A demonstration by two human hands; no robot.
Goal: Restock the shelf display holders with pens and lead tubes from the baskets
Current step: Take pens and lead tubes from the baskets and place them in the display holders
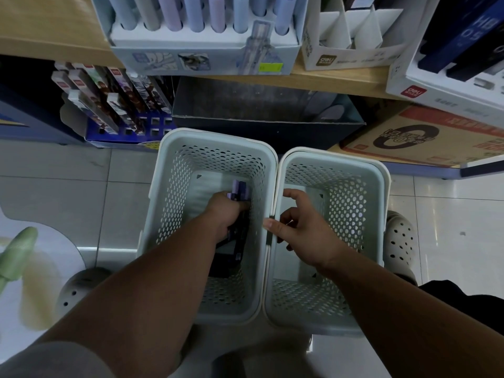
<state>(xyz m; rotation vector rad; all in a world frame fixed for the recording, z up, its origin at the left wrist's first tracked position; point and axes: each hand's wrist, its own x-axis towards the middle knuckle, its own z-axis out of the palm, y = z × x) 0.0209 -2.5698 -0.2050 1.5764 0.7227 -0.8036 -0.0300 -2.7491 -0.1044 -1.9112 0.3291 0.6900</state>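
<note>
Down in the left basket (218, 135), clutches in the left hand (226, 214) purple pens (240, 190) jutting past the knuckles, likely light, stiff, slick, best gripped mid-barrel; holds the empty right hand (302, 233) loosely curled alongside.

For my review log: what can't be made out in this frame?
Head view:
- Purple items: count and type, covered by left hand.
- Right basket floor: partly hidden under right hand.
- Pastel pens: tops cut by top edge.
- Yellow label: print blurred.
</note>
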